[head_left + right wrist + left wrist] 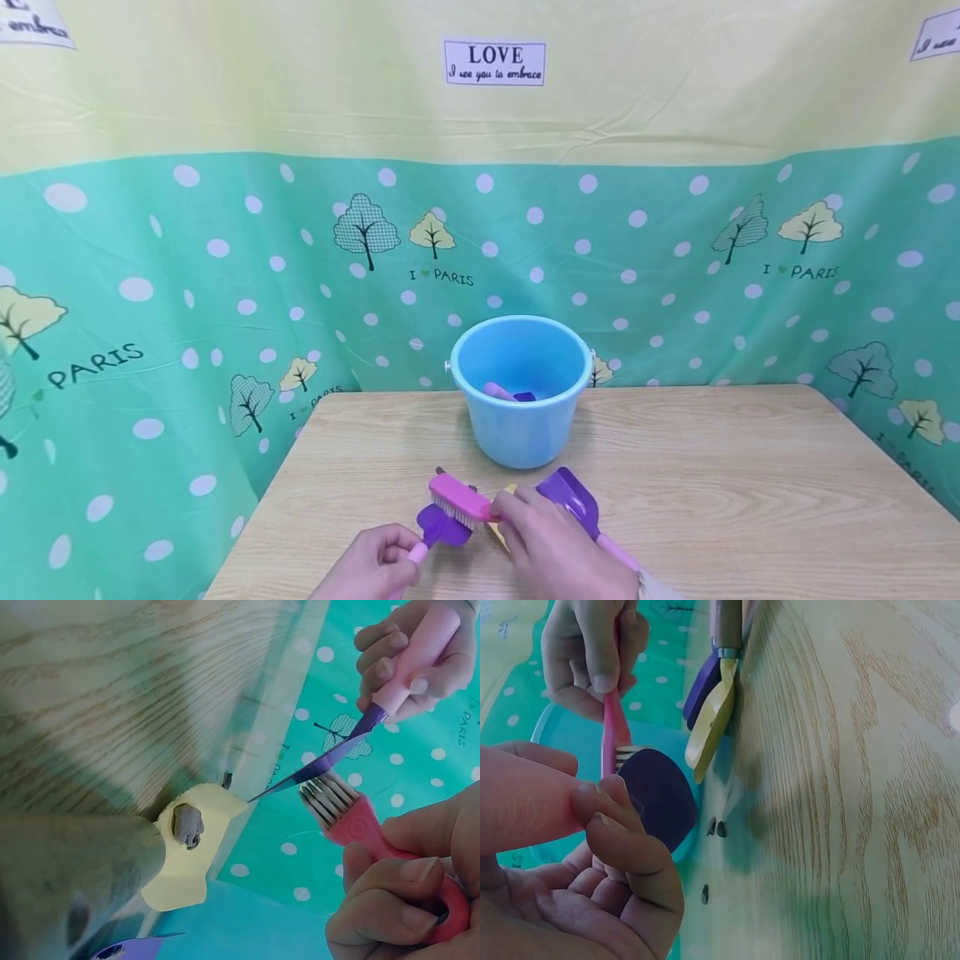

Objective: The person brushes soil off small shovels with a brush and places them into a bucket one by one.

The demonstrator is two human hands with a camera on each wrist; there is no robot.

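Note:
My left hand (372, 562) grips the pink handle of a small toy shovel (452, 533) with a flat purple blade, lifted above the tabletop. In my right hand (551, 542) is a pink brush (459, 495), held by its handle, its pale bristles against the purple blade. Below the right hand lies a yellow trowel (711, 735) with a wood-coloured handle, partly hidden in the head view. A dark grey-brown clump (188, 826) sits on the yellow blade. Just right of that hand, a purple scoop (576, 497) with a pink handle rests on the table.
A light blue bucket (521, 433) stands farther back on the wooden table (712, 483), with a pink handle (498, 391) and a purple piece (524, 397) inside. Several small dark bits (705, 893) lie on the wood. A green dotted curtain (637, 275) hangs behind.

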